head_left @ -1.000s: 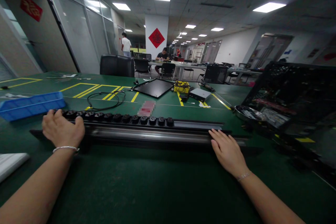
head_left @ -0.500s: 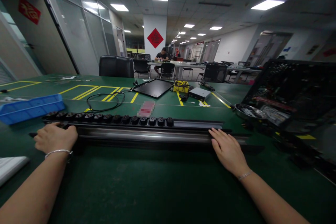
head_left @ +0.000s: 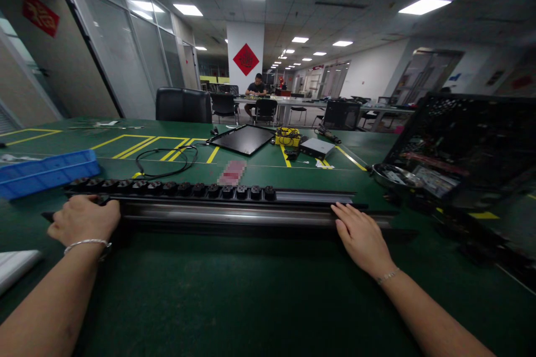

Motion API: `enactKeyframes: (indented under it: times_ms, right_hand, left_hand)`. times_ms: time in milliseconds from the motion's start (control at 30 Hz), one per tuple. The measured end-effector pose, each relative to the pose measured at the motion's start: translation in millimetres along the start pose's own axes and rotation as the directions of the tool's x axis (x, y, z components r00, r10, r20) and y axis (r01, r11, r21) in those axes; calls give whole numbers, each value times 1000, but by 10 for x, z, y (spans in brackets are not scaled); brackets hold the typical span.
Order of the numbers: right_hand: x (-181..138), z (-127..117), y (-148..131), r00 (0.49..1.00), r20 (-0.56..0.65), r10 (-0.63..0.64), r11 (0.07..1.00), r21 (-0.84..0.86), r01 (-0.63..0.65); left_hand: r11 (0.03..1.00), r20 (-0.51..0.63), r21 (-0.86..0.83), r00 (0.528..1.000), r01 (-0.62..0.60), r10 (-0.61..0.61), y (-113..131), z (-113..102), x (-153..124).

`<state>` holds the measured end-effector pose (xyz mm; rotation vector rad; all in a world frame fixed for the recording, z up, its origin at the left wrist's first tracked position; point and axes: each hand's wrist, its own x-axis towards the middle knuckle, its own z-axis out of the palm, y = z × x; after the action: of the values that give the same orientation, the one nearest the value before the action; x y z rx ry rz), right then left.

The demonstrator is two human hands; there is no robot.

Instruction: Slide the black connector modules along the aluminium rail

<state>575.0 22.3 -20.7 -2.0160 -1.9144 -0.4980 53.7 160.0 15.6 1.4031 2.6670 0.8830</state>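
Note:
A long black metal rail [head_left: 226, 215] with a shiny inner face lies crosswise on the green table. Directly behind it runs a channel holding a row of black socket-like blocks [head_left: 199, 190], whose right stretch is bare; it looks like a power strip. My left hand [head_left: 86, 218] is closed around the rail's left end, the fingertips hidden on the far side. Near the right end, my right hand [head_left: 362, 237] rests with its fingers stretched out together on the rail, not wrapped round it.
A blue bin [head_left: 48, 174] stands at left, near a black cable [head_left: 167, 162]. Beyond lie a black panel [head_left: 243, 139], a yellow block with cords [head_left: 288, 136] and a grey box [head_left: 317, 148]. A metal bowl [head_left: 396, 175] and an open black case [head_left: 464, 145] occupy the right. Another person [head_left: 256, 88] sits far back.
The view has shifted very slightly. Both hands keep the same places on the rail, and the rail and blocks look unchanged.

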Motion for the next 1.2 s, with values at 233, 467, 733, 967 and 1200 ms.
enactKeyframes:
  times_ms: [233, 467, 733, 967, 1200]
  right_hand:
    - [-6, 5, 4, 1000, -3, -4, 1000, -6, 4]
    - [-16, 8, -7, 1000, -12, -2, 1000, -20, 2]
    - [-11, -3, -9, 1000, 6, -1, 1000, -20, 1]
    - [-8, 6, -1, 1000, -2, 0, 1000, -9, 0]
    - [-8, -1, 0, 1000, 8, 2, 1000, -12, -1]
  left_hand:
    - [998, 15, 52, 1000, -22, 21, -42, 11, 8]
    - [988, 84, 132, 994, -83, 72, -107, -36, 15]
    - [993, 118, 88, 990, -82, 71, -128, -50, -3]
    - [993, 93, 92, 994, -72, 64, -187, 5, 55]
    - [993, 79, 104, 996, -50, 42, -185, 47, 92]
